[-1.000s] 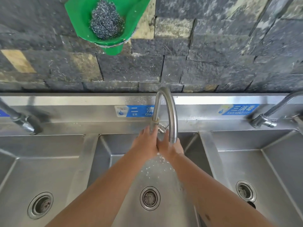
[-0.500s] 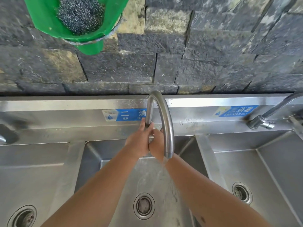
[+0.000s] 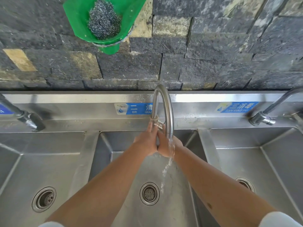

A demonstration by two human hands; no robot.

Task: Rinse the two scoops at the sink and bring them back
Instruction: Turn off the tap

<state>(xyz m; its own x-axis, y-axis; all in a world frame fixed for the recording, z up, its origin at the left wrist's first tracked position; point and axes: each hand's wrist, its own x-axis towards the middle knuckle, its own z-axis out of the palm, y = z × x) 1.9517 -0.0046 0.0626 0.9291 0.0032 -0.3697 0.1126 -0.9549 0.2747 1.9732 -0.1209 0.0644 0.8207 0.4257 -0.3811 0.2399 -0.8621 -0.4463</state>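
Note:
No scoop shows anywhere in the head view. My left hand (image 3: pixel 146 143) and my right hand (image 3: pixel 165 146) are pressed palm to palm over the middle basin (image 3: pixel 105 145), fingers stretched towards the base of the curved steel faucet (image 3: pixel 167 108). Water (image 3: pixel 165 171) pours from the spout over my right hand and falls beside the drain (image 3: pixel 149 193). The fingertips of my left hand reach the small lever at the faucet's foot. Nothing can be seen held in either hand.
A left basin (image 3: pixel 32 161) and a right basin (image 3: pixel 270 161) flank the middle one, each with its own tap (image 3: pixel 27 120) (image 3: pixel 262 118). On the dark stone wall hangs a green holder (image 3: pixel 78 13) with a steel wool pad (image 3: pixel 104 18).
Both hands stayed pressed together under the spout, shifting forward towards the faucet base and slightly back. The water keeps running. The camera view swung left, then returned.

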